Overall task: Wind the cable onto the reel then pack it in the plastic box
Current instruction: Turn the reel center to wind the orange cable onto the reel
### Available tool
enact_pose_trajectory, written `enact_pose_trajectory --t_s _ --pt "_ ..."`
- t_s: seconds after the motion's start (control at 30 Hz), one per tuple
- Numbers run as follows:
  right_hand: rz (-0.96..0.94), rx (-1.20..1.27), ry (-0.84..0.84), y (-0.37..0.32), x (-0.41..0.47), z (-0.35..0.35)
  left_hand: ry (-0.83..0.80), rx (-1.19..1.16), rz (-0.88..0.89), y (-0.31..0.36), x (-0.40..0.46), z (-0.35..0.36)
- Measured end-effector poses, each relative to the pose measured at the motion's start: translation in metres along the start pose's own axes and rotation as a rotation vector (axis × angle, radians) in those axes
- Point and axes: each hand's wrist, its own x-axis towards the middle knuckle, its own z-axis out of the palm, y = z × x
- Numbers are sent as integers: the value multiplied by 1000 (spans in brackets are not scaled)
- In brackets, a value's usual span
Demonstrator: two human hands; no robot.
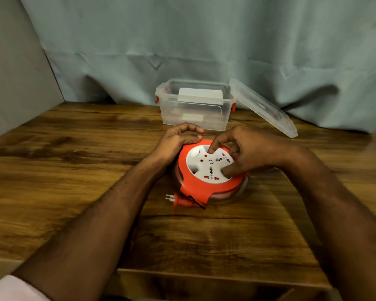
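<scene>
Gripping reel (213,185): both hands, left (174,144), right (248,151) | wooden table (74,170) | blue-grey curtain (182,40) behind

Both hands (176,142) (245,151) forward, fingers curled

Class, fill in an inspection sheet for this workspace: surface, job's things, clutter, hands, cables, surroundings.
Surface: wooden table, bare around the work.
Job's things: orange and white cable reel lying flat; clear plastic box behind it, open; lid leaning against the box's right side.
Clutter: nothing seen.
Hands: left hand on the reel's left rim; right hand with fingers in the white socket face.
Cables: orange plug lies at the reel's near edge; no loose cable seen.
Surroundings: pale cloth backdrop.
</scene>
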Motion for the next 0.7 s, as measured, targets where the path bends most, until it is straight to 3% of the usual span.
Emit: enact_pose_trajectory --t_s 0.27,0.7 --pt "-31 -197 148 -9 0 8 58 -46 14 -5 3 -4" --pt "42 -313 288 -6 17 22 225 -57 48 -8 10 -5"
